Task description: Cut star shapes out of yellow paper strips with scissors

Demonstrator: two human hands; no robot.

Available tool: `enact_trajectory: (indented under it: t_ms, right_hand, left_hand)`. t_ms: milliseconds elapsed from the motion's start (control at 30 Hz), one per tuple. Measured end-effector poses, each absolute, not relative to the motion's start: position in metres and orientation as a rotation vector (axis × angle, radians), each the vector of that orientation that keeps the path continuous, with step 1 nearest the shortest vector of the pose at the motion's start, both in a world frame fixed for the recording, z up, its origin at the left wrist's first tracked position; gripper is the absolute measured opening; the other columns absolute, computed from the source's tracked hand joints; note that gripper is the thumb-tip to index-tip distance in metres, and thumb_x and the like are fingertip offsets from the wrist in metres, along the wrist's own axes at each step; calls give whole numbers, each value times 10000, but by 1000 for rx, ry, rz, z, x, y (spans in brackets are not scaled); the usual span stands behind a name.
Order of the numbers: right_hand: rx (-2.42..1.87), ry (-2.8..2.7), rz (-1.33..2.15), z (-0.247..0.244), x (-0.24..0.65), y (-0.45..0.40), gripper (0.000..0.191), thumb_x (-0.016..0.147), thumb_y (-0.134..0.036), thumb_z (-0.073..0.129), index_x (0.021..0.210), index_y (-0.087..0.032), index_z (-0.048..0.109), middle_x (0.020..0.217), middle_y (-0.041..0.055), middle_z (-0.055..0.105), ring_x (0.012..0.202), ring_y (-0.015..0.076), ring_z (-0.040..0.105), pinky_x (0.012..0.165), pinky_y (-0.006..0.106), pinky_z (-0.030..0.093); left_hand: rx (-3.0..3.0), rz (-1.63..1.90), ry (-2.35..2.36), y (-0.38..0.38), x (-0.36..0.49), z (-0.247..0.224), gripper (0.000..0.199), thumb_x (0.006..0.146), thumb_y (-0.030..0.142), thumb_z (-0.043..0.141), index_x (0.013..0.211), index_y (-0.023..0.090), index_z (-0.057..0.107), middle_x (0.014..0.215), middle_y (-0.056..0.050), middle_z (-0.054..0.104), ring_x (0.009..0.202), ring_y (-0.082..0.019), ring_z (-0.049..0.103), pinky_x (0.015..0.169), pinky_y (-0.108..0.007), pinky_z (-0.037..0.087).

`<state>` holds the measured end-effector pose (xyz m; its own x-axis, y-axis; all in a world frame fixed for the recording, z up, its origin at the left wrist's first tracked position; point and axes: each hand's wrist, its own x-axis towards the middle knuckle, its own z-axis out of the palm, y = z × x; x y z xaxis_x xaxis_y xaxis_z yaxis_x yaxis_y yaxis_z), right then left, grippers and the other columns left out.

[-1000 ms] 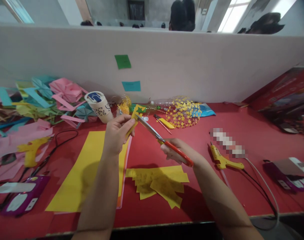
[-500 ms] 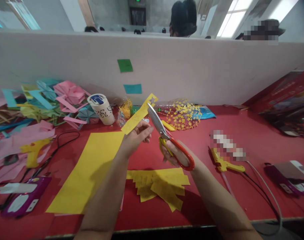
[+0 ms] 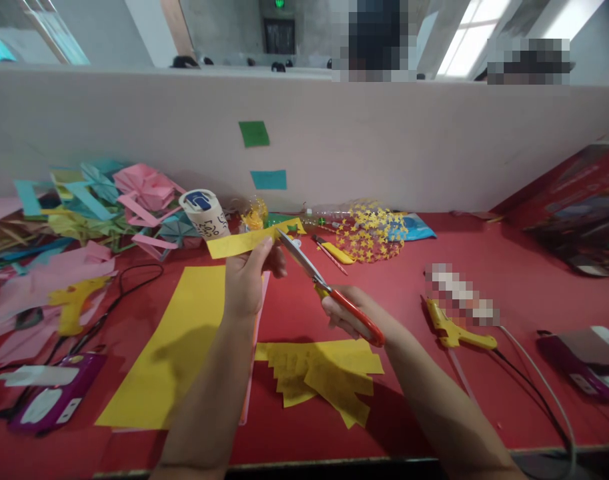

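My left hand (image 3: 249,280) pinches a yellow paper strip (image 3: 239,243), which lies nearly level, with a star-shaped hole near its right end. My right hand (image 3: 347,310) is closed around red-handled scissors (image 3: 311,270). Their tips meet the strip just right of my left thumb; the blades look nearly closed. Below my hands, several yellow paper pieces (image 3: 334,373) overlap in a fan on the red table (image 3: 404,427). A large yellow sheet (image 3: 169,360) lies under and beside my left forearm.
Folded coloured paper (image 3: 144,190) and a white cup (image 3: 204,213) stand at the back left. A plastic bag of yellow stars (image 3: 374,230) lies near the partition (image 3: 384,140). Yellow glue guns lie left (image 3: 71,307) and right (image 3: 454,333), with cables and purple boxes.
The strip has turned from steeply slanted to nearly level, and my left hand has moved left. The scissors have shifted left, their tips now at the strip, blades closer together.
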<state>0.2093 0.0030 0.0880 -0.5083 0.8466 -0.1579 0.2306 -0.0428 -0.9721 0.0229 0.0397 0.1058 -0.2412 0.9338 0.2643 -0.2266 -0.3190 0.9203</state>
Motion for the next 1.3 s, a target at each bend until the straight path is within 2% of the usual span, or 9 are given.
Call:
enact_trajectory:
  t_ms: [167,300,433,733,1100,1300]
  right_hand:
    - [-1162,-1851,1497,89,213,5,501,830,-654,544,645,-233,344,502,-87,356,440,71,357,447,227,304]
    - [-1145,-1948,1400,87,217,7,522,813,-690,536,644,-229,358,556,-58,405,485,84,372,455,228,295]
    - [-1135,-1964,1379,87,217,7,521,831,-690,505,637,-232,349,543,-62,374,493,92,372,466,231,302]
    - [-1108,-1931,1417,88,218,6,537,807,-710,545,643,-233,364,566,-53,400,477,84,355,438,230,287]
    - [-1030,-1887,1444,81,216,5,529,848,-706,517,667,-233,363,489,-93,356,460,82,341,545,267,415]
    - [-1077,-1829,1445,80,209,3,480,850,-646,524,661,-239,355,477,-94,361,443,86,346,534,275,401]
  left_hand:
    - [1125,1718,1036,41,19,105,176,722,311,662,624,166,634,486,26,601,391,-85,527,381,-204,432]
    - [1199,1712,1061,41,16,105,151,726,269,644,618,167,618,488,29,601,395,-86,533,387,-202,433]
    - [1227,1704,1050,41,14,104,142,740,248,635,627,164,622,498,29,599,403,-85,534,392,-204,438]
    - [1238,1686,1089,40,15,106,155,746,275,622,631,171,618,512,22,607,413,-89,536,402,-214,441]
    - [1285,1645,954,38,17,100,214,823,245,614,620,177,621,556,27,582,482,-76,518,476,-208,434]
    - [1306,1703,1122,34,30,98,356,867,327,579,542,199,513,527,30,501,500,-86,477,521,-226,431]
